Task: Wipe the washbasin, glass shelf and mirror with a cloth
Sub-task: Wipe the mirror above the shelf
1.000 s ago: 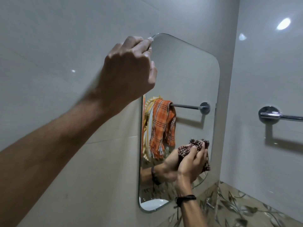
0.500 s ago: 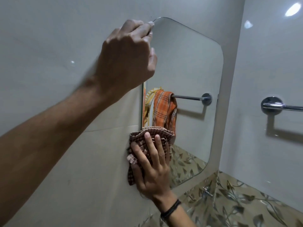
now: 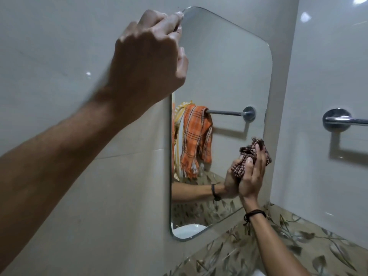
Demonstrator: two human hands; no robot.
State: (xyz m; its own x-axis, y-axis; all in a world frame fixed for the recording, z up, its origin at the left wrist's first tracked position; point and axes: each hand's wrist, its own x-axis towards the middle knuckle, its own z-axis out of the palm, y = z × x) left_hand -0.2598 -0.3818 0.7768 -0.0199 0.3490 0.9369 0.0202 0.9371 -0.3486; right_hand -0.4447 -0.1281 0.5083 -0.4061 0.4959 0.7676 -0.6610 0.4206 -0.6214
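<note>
- Wiping the mirror (image 3: 219, 76) is the step in hand; right hand (image 3: 252, 176) grips the bunched cloth (image 3: 249, 154) against its lower right edge.
- Left hand (image 3: 151, 60), fingers curled, pinches the mirror's top left corner.
- Washbasin and glass shelf condition cannot be judged; neither is plainly in view.

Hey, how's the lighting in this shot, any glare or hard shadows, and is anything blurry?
Head view: lamp glare spots on the glossy white wall tiles, top right; the chrome towel bar casts a soft shadow below itself; the rounded frameless mirror shows no glare; the left hand gripping its corner and the right hand holding the brown checked cloth look reasonably sharp.
</note>
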